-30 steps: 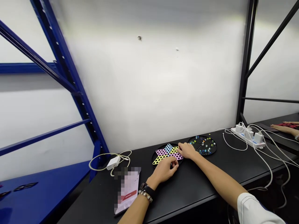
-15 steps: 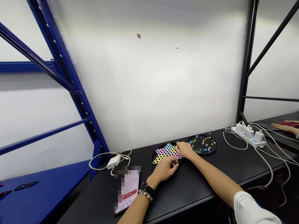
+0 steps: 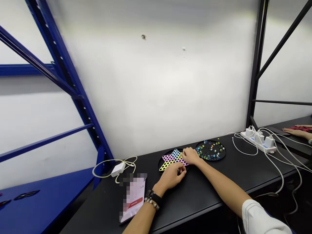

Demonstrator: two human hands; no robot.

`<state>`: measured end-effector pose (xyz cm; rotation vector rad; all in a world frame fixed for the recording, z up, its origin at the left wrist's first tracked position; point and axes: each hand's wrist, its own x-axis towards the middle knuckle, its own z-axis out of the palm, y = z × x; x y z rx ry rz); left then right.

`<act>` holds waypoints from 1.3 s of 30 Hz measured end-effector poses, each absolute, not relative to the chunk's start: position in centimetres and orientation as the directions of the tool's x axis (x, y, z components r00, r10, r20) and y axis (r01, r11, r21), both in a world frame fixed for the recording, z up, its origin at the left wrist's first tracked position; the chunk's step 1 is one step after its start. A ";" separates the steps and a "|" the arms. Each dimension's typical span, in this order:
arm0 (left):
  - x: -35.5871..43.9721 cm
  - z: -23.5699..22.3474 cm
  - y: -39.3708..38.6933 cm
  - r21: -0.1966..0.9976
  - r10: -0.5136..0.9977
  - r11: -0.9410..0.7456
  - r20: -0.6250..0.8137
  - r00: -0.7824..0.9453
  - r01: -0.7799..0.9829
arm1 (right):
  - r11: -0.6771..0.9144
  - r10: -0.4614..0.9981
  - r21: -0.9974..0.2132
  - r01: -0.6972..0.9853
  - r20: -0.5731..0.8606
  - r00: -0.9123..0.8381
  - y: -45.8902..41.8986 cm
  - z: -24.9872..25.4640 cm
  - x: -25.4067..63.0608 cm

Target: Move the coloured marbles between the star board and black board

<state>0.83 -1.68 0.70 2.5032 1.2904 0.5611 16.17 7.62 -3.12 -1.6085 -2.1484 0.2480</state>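
To the left on the table (image 3: pixel 192 195) lie a charger (image 3: pixel 118 169) with a looped cable and, nearer the person, a phone (image 3: pixel 135 196). The left hand (image 3: pixel 171 175) comes next, at the near edge of the board (image 3: pixel 171 159); its fingers are curled with the thumb close to them, and whether anything is pinched there cannot be told. The board, a holed star in a round black base, lies just beyond that hand, with no clear long axis. The right hand (image 3: pixel 191 156) reaches over the board's right side, fingers bent down; its fingertips are partly hidden, so its hold cannot be told. Just right of it sits the tray (image 3: pixel 206 151) of marbles (image 3: pixel 216 156), so the right hand is nearer to them, between tray and star.
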 end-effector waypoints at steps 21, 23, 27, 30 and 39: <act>0.6 0.1 -1.3 0.413 0.811 -0.582 0.232 0.537 0.701 | 0.155 0.950 -0.508 0.847 0.312 0.013 9.0 -2.5 20.0; 0.6 0.1 -1.3 0.413 0.810 -0.582 0.228 0.539 0.700 | 0.051 0.931 -0.480 0.876 0.339 0.132 9.7 -2.1 23.2; 0.7 0.3 -1.4 0.414 0.819 -0.569 0.213 0.533 0.710 | -0.186 0.910 -0.386 0.904 0.280 0.307 10.7 -3.0 29.6; 0.8 0.4 -1.5 0.419 0.823 -0.563 0.206 0.529 0.713 | -0.309 0.895 -0.344 0.887 0.210 0.393 11.2 -4.4 32.4; 0.7 0.3 -1.5 0.423 0.815 -0.576 0.225 0.534 0.700 | -0.344 0.901 -0.393 0.853 0.117 0.417 11.7 -4.8 33.5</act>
